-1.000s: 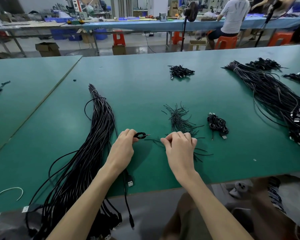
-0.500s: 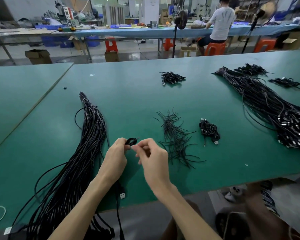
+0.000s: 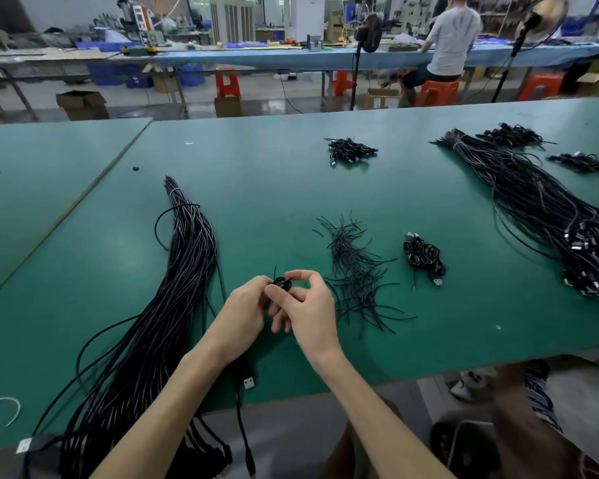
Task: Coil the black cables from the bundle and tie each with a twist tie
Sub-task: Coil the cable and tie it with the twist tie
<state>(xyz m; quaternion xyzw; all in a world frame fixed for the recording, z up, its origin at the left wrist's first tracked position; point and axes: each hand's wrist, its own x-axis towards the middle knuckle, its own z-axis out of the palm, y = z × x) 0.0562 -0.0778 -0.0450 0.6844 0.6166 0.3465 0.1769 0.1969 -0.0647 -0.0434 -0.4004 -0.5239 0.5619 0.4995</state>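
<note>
My two bare hands meet above a green table, just left of a loose pile of black twist ties that lies spread near the table's middle. Between them is a small coil of black cable, wound tight and held off the surface. My left hand grips the coil from its left side with curled fingers. My right hand pinches it from the right, forefinger arched over the top and thumb pressed against the near side, the other fingers loosely bent below. A thin strand stands straight up from the coil (I cannot tell whether it is a tie or the cable's own end).

Farther left of the tie pile, past my hands, lies the long bundle of black cables, bound near its far tip and fanning out toward me until it hangs over the table's near edge. One USB plug rests on the table under my left wrist.

Just right of the tie pile sits a little cluster of finished coils, touching one another. Well beyond the pile, toward the far edge, is another heap of coils. Far right of the pile stretches a second large bundle, its plugs massed at the near end.
</note>
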